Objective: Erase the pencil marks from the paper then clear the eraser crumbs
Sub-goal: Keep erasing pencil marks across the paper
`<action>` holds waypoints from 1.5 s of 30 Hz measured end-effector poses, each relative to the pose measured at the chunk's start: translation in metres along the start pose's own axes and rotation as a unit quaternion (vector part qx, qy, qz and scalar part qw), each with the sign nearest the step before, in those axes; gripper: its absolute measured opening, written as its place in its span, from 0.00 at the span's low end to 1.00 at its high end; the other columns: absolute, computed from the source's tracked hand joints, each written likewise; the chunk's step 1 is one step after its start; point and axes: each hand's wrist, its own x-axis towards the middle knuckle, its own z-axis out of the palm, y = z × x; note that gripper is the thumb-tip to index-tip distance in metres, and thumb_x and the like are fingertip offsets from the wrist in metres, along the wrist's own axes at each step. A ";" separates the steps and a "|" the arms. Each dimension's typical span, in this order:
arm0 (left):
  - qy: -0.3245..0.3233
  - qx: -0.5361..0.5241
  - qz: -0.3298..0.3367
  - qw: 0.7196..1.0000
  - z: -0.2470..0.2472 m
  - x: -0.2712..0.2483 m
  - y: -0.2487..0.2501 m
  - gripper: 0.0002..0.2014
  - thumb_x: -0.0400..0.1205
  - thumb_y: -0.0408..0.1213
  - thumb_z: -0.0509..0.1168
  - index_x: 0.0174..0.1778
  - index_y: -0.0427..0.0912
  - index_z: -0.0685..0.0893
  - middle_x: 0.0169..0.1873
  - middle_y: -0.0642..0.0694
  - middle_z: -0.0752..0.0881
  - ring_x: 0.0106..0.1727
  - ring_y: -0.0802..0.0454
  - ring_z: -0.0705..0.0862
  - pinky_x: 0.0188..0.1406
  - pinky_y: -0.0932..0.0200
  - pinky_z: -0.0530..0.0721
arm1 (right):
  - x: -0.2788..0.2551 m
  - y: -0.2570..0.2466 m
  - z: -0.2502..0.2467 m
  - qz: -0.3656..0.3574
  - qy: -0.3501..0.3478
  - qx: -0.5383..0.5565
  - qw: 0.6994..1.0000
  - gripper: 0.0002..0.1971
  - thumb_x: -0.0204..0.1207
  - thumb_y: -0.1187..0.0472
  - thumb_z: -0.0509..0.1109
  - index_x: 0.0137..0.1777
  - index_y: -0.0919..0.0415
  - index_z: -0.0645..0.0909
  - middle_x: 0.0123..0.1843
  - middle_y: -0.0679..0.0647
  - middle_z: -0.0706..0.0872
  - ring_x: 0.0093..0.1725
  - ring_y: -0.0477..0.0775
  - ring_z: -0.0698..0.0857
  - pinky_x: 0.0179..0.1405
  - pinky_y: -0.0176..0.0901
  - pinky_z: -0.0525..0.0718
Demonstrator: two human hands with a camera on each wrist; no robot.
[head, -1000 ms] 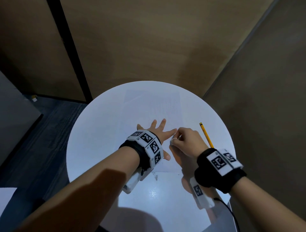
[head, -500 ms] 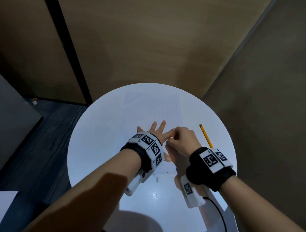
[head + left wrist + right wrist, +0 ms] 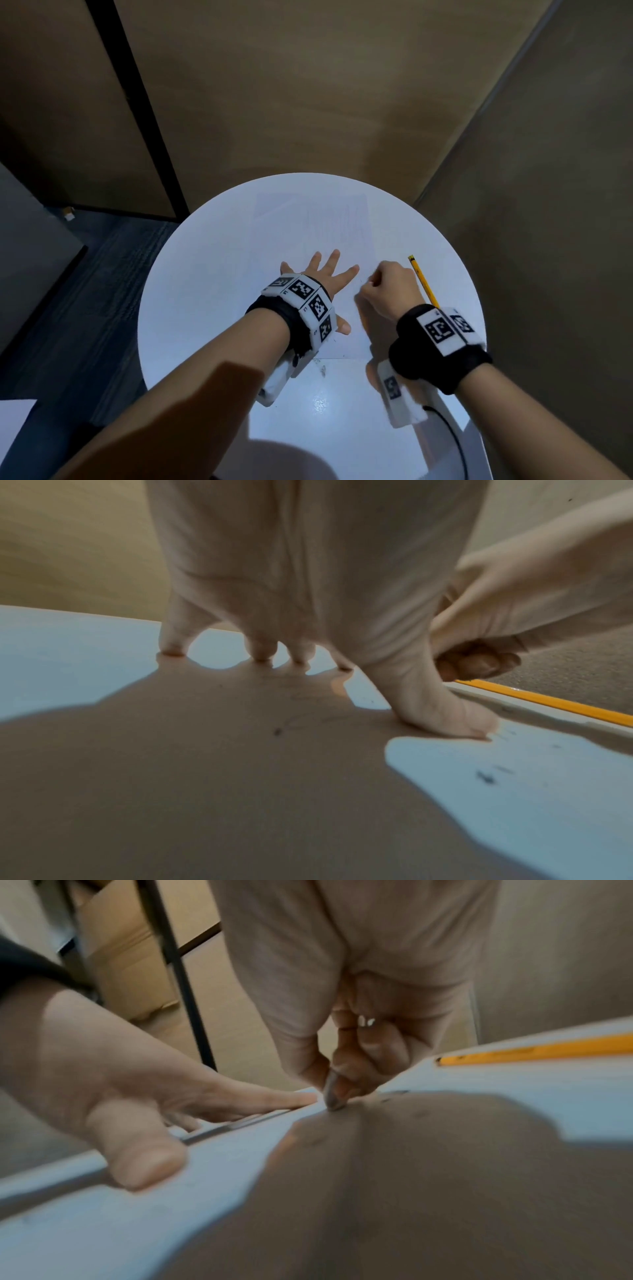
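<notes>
A white sheet of paper (image 3: 308,236) lies on the round white table (image 3: 191,308), with faint pencil marks (image 3: 337,224) near its far right. My left hand (image 3: 323,274) is spread flat on the sheet, its fingertips (image 3: 263,653) pressing it down. Just to its right, my right hand (image 3: 387,289) is curled into a fist. It pinches a small eraser (image 3: 334,1097) whose tip touches the paper near the sheet's right edge. Dark eraser crumbs (image 3: 486,777) lie by my left thumb, and more crumbs (image 3: 322,370) sit below the sheet's near edge.
A yellow pencil (image 3: 423,281) lies on the table right of my right hand, and the yellow pencil (image 3: 534,1053) also shows in the right wrist view. Brown panel walls rise close behind and to the right. Dark floor lies to the left.
My right hand has slid a little to the right with the eraser, leaving a small gap to my left index fingertip. The left hand stays spread on the paper.
</notes>
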 end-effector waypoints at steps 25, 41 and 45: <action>-0.016 0.013 -0.011 1.000 -0.003 0.002 0.007 0.50 0.74 0.60 0.69 0.77 0.73 0.36 0.80 0.47 0.27 0.81 0.37 0.31 0.67 0.16 0.50 | -0.011 0.019 -0.034 -0.100 -0.161 0.003 0.982 0.09 0.72 0.64 0.69 0.32 0.57 0.77 0.30 0.47 0.83 0.33 0.47 0.81 0.39 0.40 0.80; 0.016 -0.007 -0.048 0.999 -0.004 0.001 0.030 0.46 0.72 0.67 0.66 0.79 0.70 0.43 0.82 0.39 0.33 0.80 0.27 0.37 0.66 0.16 0.46 | 0.009 0.023 -0.032 -0.071 -0.057 0.086 0.992 0.06 0.74 0.60 0.71 0.40 0.59 0.78 0.33 0.50 0.85 0.35 0.48 0.83 0.34 0.36 0.76; 0.008 0.010 -0.059 0.998 0.002 0.005 0.033 0.54 0.68 0.71 0.67 0.78 0.68 0.33 0.80 0.37 0.29 0.79 0.26 0.33 0.66 0.15 0.46 | -0.004 0.029 -0.020 -0.101 -0.064 0.007 0.993 0.10 0.76 0.60 0.69 0.34 0.55 0.73 0.37 0.51 0.83 0.38 0.50 0.80 0.32 0.36 0.72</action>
